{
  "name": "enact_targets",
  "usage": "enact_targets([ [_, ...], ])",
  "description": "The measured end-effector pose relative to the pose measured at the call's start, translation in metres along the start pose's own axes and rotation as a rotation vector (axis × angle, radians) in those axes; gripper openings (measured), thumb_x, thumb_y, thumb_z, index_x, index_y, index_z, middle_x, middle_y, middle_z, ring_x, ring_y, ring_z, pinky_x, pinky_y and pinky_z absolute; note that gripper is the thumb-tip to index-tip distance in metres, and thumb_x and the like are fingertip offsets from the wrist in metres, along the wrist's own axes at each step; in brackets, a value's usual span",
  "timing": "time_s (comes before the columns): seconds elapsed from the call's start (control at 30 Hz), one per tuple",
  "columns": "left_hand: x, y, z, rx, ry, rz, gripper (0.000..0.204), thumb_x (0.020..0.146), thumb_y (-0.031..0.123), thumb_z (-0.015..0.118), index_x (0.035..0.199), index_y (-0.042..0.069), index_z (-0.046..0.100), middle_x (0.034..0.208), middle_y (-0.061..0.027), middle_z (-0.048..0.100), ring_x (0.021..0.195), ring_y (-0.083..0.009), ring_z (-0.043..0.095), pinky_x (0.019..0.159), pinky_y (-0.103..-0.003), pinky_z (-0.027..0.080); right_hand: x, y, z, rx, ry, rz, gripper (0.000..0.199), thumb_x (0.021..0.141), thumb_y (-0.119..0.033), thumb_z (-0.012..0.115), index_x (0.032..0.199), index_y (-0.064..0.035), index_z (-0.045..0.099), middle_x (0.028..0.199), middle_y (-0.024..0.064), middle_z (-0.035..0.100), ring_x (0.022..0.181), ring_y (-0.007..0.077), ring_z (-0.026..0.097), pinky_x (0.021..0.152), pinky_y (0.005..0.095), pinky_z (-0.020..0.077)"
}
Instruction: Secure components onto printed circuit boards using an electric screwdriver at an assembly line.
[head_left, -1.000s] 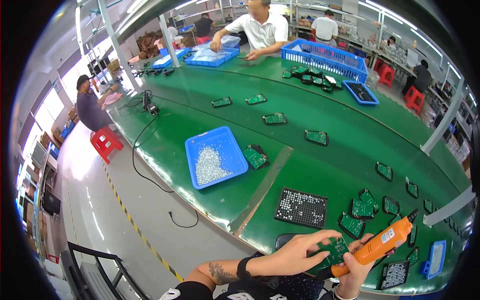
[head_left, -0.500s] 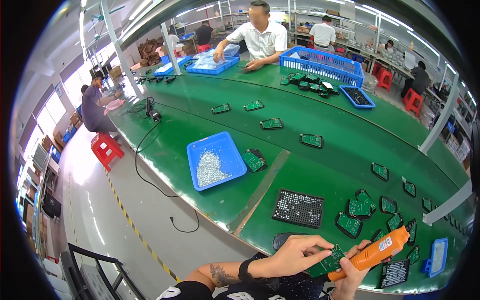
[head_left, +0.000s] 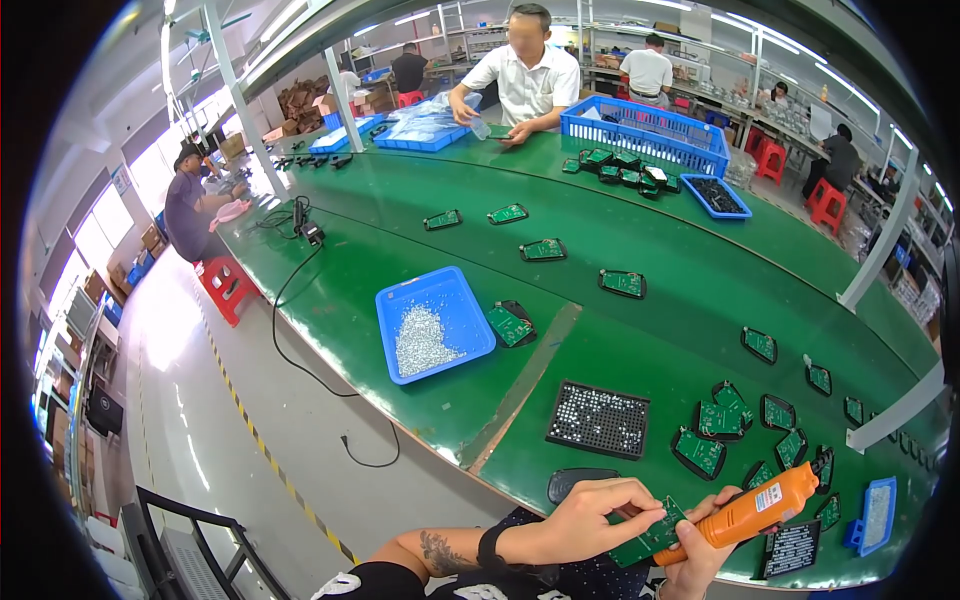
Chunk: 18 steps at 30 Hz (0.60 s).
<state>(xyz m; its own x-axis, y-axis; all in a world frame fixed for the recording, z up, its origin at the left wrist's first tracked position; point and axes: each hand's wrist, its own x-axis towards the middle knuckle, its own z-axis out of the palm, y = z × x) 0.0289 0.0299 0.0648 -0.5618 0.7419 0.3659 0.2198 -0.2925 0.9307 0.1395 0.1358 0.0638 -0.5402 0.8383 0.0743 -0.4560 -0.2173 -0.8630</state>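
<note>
A green circuit board [head_left: 650, 537] is held low in front of me, near the table's front edge. My left hand [head_left: 590, 518] pinches thumb and fingertips together at the board's upper edge; whatever lies between them is too small to make out. My right hand [head_left: 703, 545] grips the board's right side with its thumb. That same hand also carries an orange electric screwdriver [head_left: 755, 508], slanting up to the right. Beyond my hands sits a black tray with holes [head_left: 597, 420], partly filled with small pale pieces. Right of it lie several green boards in black housings [head_left: 698, 452].
A blue tray of small pale parts [head_left: 437, 325] stands left of centre. Behind my left hand lies a dark oval housing [head_left: 577, 482]. At right are a small blue bin [head_left: 876, 515] and a black parts tray [head_left: 792, 550]. Across the table, a person [head_left: 530, 75] handles clear bags.
My left hand stays at the board's edge, with only a small shift of fingers and board. The person opposite has lifted a clear bag from the blue tray. The seated person at left has straightened up.
</note>
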Motion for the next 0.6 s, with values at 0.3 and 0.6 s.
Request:
enact_targets([
  [0.3, 0.005, -0.004, -0.007, -0.447, -0.054, -0.387, 0.007, 0.082, 0.002, 0.065, 0.087, -0.001, 0.063, 0.082, -0.0036, 0.064, 0.077, -0.0059, 0.06, 0.066, -0.019, 0.049, -0.004, 0.005, -0.006, -0.078, 0.017, -0.04, 0.063, 0.057, 0.012, 0.065, 0.109, -0.0069, 0.034, 0.09, 0.0035, 0.042, 0.071, 0.0112, 0.051, 0.064, 0.0225, 0.047],
  [0.6, 0.012, -0.009, -0.018, -0.534, -0.218, -0.571, 0.007, 0.085, 0.007, 0.064, 0.086, 0.0, 0.061, 0.084, 0.0, 0.062, 0.076, -0.0026, 0.057, 0.064, -0.015, 0.044, -0.004, 0.009, -0.014, -0.092, -0.017, -0.013, 0.065, 0.057, 0.011, 0.066, 0.11, -0.0077, 0.034, 0.09, 0.0032, 0.042, 0.072, 0.0113, 0.051, 0.067, 0.024, 0.0465],
])
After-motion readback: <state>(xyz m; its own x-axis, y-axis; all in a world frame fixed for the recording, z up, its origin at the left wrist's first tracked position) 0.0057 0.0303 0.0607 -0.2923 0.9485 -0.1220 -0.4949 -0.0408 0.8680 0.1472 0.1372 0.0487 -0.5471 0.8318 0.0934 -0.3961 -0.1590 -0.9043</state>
